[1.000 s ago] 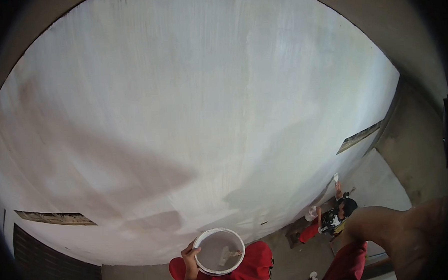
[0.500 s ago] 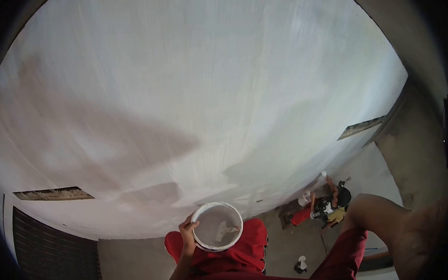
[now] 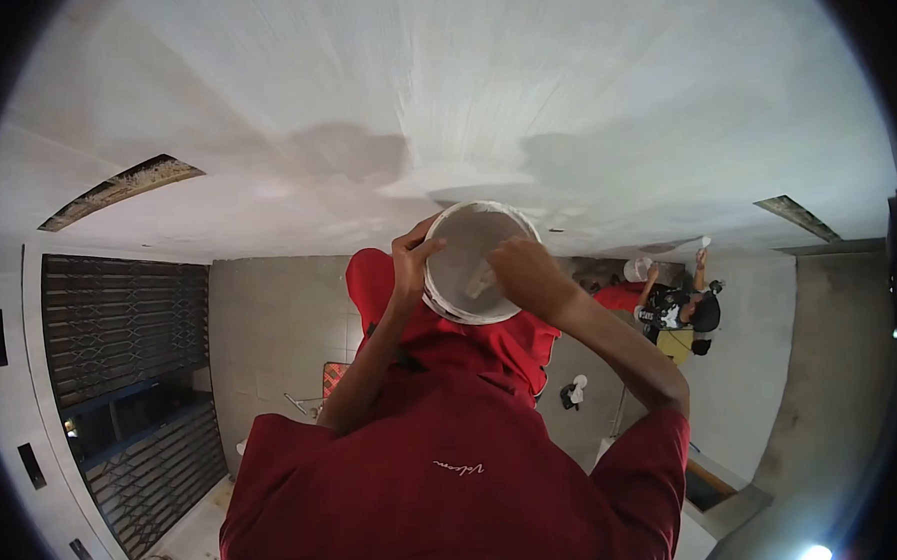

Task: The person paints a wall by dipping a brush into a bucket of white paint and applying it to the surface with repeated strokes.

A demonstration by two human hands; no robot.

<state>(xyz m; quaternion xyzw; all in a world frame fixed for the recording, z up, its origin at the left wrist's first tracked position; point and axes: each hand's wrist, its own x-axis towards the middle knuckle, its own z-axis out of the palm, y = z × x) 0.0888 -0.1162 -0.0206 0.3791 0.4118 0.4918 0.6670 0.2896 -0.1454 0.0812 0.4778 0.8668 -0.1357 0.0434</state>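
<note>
A white bucket with a paint-smeared rim stands in front of my red-clad legs, holding a greyish-white liquid. My left hand is closed around its left side, the thumb over the rim. Reaching over the right rim, my right hand has its fingers curled down inside the bucket. They are closed on what looks like a paintbrush, whose pale, coated end shows beside the fingers. The hand hides the rest of it.
A whitish, streaked wall rises ahead, with dark slots at left and right. Well below, at right, a co-worker holds a small bucket and raises a brush to the wall. A dark folding gate is at left.
My right hand has come from the far right into the bucket and closed on the brush. My view has tilted downward, showing more of my shirt and the floor. My left hand still holds the bucket.
</note>
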